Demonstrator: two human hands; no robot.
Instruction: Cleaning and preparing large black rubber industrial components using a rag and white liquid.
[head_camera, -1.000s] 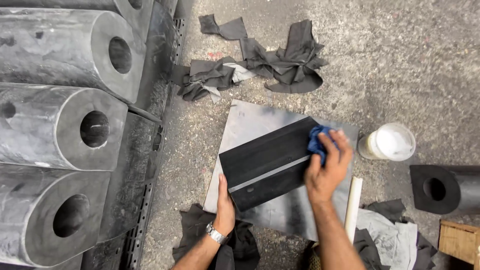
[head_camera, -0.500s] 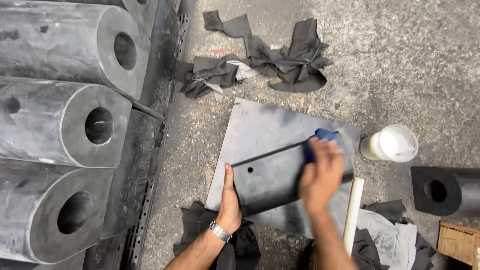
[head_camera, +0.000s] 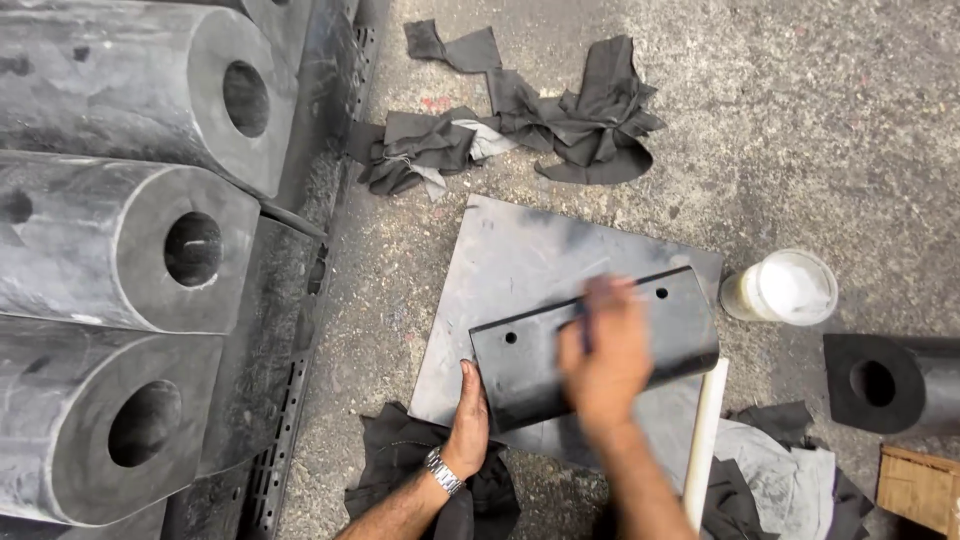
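A black rectangular plate (head_camera: 670, 325) with round holes lies on a larger grey metal sheet (head_camera: 520, 255) on the concrete floor. My left hand (head_camera: 468, 425), with a wristwatch, rests against the plate's near left edge and steadies it. My right hand (head_camera: 603, 355) is blurred with motion over the middle of the plate and presses a blue cloth (head_camera: 582, 325) on it; only a sliver of the cloth shows between the fingers.
Large black rubber cylinders (head_camera: 130, 240) with centre holes lie stacked at the left. Dark rags (head_camera: 560, 125) lie beyond the sheet, and more rags (head_camera: 780, 480) at the near right. A white-lidded jar (head_camera: 785, 287), a white rod (head_camera: 705, 440), a small black cylinder (head_camera: 890, 380) and a wooden block (head_camera: 915, 485) sit at the right.
My right hand with the blue cloth has swept from the plate's right end leftwards to its middle. My left hand stays at the plate's near left edge.
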